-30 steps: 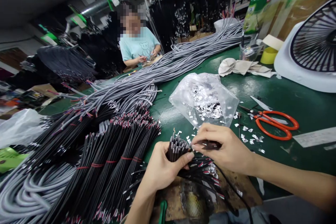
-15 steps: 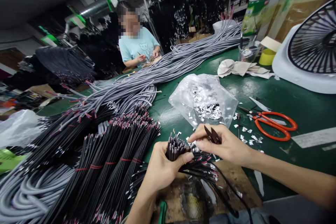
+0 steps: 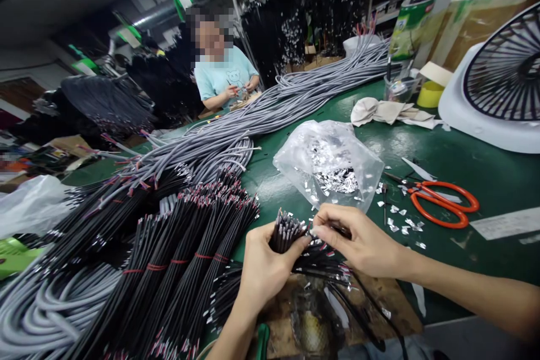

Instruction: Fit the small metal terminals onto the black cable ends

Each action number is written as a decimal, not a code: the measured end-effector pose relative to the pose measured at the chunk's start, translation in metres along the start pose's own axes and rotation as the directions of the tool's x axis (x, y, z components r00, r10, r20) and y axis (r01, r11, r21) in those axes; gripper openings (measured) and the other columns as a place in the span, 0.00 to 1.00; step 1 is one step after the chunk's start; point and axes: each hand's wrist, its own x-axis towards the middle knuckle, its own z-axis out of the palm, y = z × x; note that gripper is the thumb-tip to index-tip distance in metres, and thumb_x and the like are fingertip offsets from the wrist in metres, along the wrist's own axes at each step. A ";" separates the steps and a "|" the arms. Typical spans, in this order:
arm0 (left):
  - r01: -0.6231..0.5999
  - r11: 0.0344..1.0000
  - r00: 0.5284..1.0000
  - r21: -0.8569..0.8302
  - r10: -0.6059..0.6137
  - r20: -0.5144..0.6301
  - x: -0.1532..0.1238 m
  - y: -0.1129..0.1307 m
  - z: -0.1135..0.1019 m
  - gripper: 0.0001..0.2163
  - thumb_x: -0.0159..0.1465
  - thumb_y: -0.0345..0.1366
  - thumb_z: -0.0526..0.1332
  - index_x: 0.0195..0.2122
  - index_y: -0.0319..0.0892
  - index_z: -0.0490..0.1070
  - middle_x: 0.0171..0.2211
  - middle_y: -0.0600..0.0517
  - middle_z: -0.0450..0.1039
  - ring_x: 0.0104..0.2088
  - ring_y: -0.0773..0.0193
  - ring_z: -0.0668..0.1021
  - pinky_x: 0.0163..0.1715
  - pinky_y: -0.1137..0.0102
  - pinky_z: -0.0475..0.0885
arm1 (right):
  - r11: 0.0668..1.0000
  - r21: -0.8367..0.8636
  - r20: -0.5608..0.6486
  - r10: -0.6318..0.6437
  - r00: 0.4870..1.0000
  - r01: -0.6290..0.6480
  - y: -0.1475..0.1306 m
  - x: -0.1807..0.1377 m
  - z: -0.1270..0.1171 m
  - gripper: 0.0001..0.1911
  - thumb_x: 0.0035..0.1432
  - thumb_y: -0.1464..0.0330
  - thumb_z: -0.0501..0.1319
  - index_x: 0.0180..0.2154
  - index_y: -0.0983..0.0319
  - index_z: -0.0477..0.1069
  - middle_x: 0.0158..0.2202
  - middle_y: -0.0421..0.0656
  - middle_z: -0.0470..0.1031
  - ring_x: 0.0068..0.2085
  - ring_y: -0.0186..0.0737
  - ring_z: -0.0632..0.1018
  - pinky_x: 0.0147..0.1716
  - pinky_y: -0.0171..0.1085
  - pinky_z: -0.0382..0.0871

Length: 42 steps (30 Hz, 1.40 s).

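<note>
My left hand [image 3: 264, 261] is closed around a bundle of black cables [image 3: 287, 232], their stripped ends pointing up and away from me. Beside the bundle's right edge, the thumb and fingers of my right hand [image 3: 354, 236] are pinched together close to the cable ends. A dark two-bladed tool [image 3: 342, 231] is tucked in that hand, mostly hidden by the fingers; any small piece at the fingertips cannot be made out. Loose black cables [image 3: 324, 270] with silvery ends lie under both hands, over a brown board [image 3: 392, 304].
Left lie tied bundles of black cable [image 3: 169, 275] and grey cables [image 3: 50, 304]. Ahead is a clear plastic bag [image 3: 329, 152] of silvery scraps; to the right, orange-handled scissors [image 3: 447, 202], a cloth [image 3: 375, 111] and a fan [image 3: 506, 79]. A co-worker [image 3: 225, 76] sits across the table.
My right hand has turned and closed in on the bundle's right side, so the tool's two points no longer stick up above it. My left hand still holds the bundle, shifted slightly right.
</note>
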 end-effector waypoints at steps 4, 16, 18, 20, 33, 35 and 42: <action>0.018 0.999 1.000 0.037 -0.018 -0.004 0.005 -0.005 0.001 0.10 0.52 0.40 0.65 0.23 0.36 0.74 0.19 0.54 0.71 0.21 0.66 0.71 0.21 0.74 0.65 | 0.998 -0.025 -0.260 0.041 0.965 -0.049 0.006 0.005 -0.009 0.06 0.58 0.69 0.55 0.30 0.63 0.67 0.25 0.39 0.65 0.26 0.32 0.66 0.24 0.31 0.60; 0.101 0.993 0.994 -0.055 -0.098 0.045 0.007 -0.004 -0.002 0.09 0.54 0.37 0.64 0.24 0.36 0.70 0.21 0.52 0.74 0.23 0.64 0.74 0.23 0.73 0.68 | 0.997 -0.078 0.000 0.028 1.000 -0.027 0.004 0.004 -0.001 0.07 0.53 0.71 0.59 0.27 0.66 0.76 0.20 0.38 0.67 0.22 0.29 0.64 0.21 0.30 0.57; 0.086 0.996 0.995 -0.033 -0.085 0.043 0.005 -0.003 -0.001 0.09 0.53 0.37 0.64 0.24 0.37 0.70 0.20 0.53 0.72 0.21 0.66 0.73 0.21 0.74 0.67 | 0.999 -0.040 -0.051 0.032 0.998 -0.034 0.002 0.003 -0.001 0.08 0.52 0.71 0.60 0.35 0.65 0.76 0.23 0.39 0.69 0.22 0.29 0.65 0.20 0.30 0.58; 0.069 0.998 0.996 -0.002 -0.068 0.053 0.004 -0.002 -0.001 0.09 0.53 0.37 0.64 0.22 0.37 0.68 0.18 0.54 0.70 0.19 0.67 0.71 0.19 0.75 0.65 | 1.000 -0.019 -0.085 0.011 0.996 -0.013 0.002 0.003 0.000 0.11 0.52 0.71 0.60 0.39 0.64 0.76 0.24 0.40 0.71 0.22 0.30 0.66 0.20 0.30 0.58; 0.128 0.991 0.992 -0.044 -0.127 0.018 0.003 -0.001 -0.003 0.09 0.52 0.38 0.65 0.24 0.37 0.70 0.16 0.56 0.69 0.17 0.68 0.71 0.18 0.76 0.66 | 0.993 -0.075 -0.155 -0.106 0.982 0.095 0.002 -0.001 0.003 0.13 0.50 0.76 0.58 0.38 0.63 0.77 0.27 0.42 0.78 0.22 0.31 0.72 0.22 0.30 0.67; 0.119 0.991 0.993 -0.063 -0.119 -0.001 0.003 -0.001 -0.004 0.09 0.52 0.38 0.65 0.24 0.37 0.70 0.17 0.55 0.70 0.18 0.68 0.72 0.19 0.75 0.67 | 0.993 -0.080 -0.145 -0.103 0.984 0.092 0.003 -0.002 0.003 0.13 0.50 0.76 0.58 0.38 0.63 0.77 0.27 0.42 0.78 0.24 0.32 0.74 0.24 0.31 0.68; 0.107 0.994 0.993 -0.037 -0.105 0.049 0.002 0.001 -0.003 0.10 0.50 0.37 0.67 0.22 0.38 0.69 0.16 0.55 0.69 0.17 0.68 0.71 0.16 0.76 0.65 | 0.994 -0.053 -0.126 -0.097 0.987 0.091 0.006 -0.006 0.004 0.19 0.51 0.76 0.58 0.45 0.63 0.73 0.34 0.43 0.78 0.29 0.33 0.76 0.29 0.31 0.70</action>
